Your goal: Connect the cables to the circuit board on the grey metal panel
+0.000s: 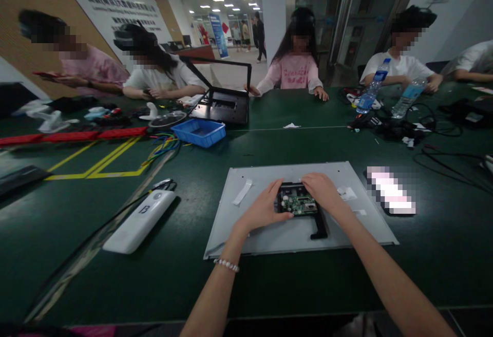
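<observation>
A green circuit board (298, 205) sits in a black plastic frame (319, 226), which lies on a flat light-grey panel (265, 237). My left hand (264, 208) grips the left side of the black frame, its thumb along the near edge of the board and its fingers at the far left corner. At the far right corner, my right hand (321, 190) is closed on the frame, with its fingertips on the top edge. Part of the frame is hidden under both hands. A white strip (243, 192) is stuck on the panel left of my left hand.
A white power bank (142, 221) with a cable lies to the left, a phone (391, 190) to the right. Beyond are a blue tray (200, 131), a black open frame (223, 103), water bottles (373, 88) and tangled cables. Several people sit around the green table (269, 144).
</observation>
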`<act>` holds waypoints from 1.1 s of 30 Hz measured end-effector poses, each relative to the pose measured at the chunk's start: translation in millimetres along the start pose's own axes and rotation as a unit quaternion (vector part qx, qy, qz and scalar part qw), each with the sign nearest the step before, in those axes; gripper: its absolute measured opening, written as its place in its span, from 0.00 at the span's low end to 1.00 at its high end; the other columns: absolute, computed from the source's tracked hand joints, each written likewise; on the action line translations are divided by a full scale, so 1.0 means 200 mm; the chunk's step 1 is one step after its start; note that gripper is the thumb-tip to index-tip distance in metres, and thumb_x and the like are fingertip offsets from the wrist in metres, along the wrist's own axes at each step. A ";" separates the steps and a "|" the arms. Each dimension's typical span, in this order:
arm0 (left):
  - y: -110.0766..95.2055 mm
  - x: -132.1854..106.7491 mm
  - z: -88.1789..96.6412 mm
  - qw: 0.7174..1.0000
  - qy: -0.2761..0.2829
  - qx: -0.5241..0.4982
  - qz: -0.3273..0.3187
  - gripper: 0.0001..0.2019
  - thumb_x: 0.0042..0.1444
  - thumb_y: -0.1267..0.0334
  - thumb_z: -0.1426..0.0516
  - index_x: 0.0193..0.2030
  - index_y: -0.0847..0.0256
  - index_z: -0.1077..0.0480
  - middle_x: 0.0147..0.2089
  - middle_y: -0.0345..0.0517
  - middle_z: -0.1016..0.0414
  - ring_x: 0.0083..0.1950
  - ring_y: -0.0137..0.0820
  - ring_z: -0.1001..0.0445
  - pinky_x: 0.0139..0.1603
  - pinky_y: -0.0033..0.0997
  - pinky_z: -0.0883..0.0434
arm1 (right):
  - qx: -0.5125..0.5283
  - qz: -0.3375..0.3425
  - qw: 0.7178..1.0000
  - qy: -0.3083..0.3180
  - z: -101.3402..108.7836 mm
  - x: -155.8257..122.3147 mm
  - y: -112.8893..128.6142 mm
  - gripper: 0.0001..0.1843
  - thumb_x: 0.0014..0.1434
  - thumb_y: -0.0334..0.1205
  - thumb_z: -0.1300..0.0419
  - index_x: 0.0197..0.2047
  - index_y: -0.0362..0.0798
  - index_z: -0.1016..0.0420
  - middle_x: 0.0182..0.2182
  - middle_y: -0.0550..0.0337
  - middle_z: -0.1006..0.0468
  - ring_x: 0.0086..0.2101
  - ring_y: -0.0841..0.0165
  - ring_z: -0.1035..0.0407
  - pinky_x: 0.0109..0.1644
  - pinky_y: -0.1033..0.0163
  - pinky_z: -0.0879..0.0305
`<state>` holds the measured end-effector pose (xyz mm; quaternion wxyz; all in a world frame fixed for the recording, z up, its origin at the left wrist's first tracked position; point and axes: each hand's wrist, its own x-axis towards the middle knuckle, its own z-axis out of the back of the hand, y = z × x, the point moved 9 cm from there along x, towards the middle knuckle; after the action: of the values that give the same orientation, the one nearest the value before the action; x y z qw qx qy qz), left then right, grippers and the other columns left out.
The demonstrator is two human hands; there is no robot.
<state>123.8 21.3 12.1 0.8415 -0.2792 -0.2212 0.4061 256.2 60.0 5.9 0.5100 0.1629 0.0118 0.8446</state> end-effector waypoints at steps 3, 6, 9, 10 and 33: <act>0.00 0.00 0.00 1.000 0.000 0.002 -0.002 0.46 0.46 0.51 0.39 0.67 0.56 0.59 0.68 0.53 0.53 0.67 0.47 0.51 0.66 0.50 0.49 | 0.009 0.000 1.000 0.000 0.00 0.00 0.00 0.13 0.62 0.30 0.51 0.39 0.46 0.25 0.37 0.53 0.23 0.41 0.64 0.31 0.49 0.61 0.40; 0.00 0.00 0.00 1.000 0.006 0.003 0.000 0.45 0.46 0.50 0.40 0.67 0.56 0.59 0.68 0.53 0.53 0.67 0.46 0.51 0.66 0.51 0.49 | 0.012 -0.003 1.000 -0.004 0.00 -0.01 -0.01 0.13 0.61 0.30 0.51 0.40 0.46 0.25 0.37 0.52 0.23 0.41 0.64 0.31 0.49 0.61 0.40; 0.00 0.00 0.00 1.000 0.010 0.005 -0.002 0.45 0.47 0.50 0.40 0.67 0.57 0.59 0.68 0.54 0.53 0.67 0.47 0.51 0.65 0.51 0.49 | 0.012 -0.009 1.000 -0.002 -0.01 -0.01 -0.01 0.14 0.61 0.30 0.51 0.41 0.46 0.25 0.38 0.51 0.23 0.42 0.63 0.31 0.49 0.61 0.40; -0.01 0.00 0.00 1.000 0.010 0.006 -0.002 0.45 0.47 0.50 0.40 0.67 0.57 0.59 0.68 0.54 0.53 0.67 0.47 0.51 0.65 0.50 0.49 | 0.012 -0.011 1.000 -0.003 -0.01 -0.01 -0.01 0.14 0.61 0.30 0.51 0.42 0.46 0.25 0.38 0.51 0.23 0.43 0.63 0.31 0.50 0.61 0.40; 0.01 0.00 -0.01 0.999 0.025 0.029 0.000 0.47 0.47 0.50 0.39 0.68 0.57 0.62 0.69 0.54 0.58 0.68 0.46 0.54 0.66 0.51 0.50 | 0.144 -0.115 0.982 -0.034 0.17 -0.16 -0.35 0.17 0.56 0.32 0.49 0.47 0.44 0.26 0.46 0.50 0.24 0.47 0.60 0.32 0.55 0.54 0.40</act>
<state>123.6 21.4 9.2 0.8544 -0.2649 -0.1886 0.4052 340.2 60.4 15.8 0.5746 0.2608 0.1345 0.7640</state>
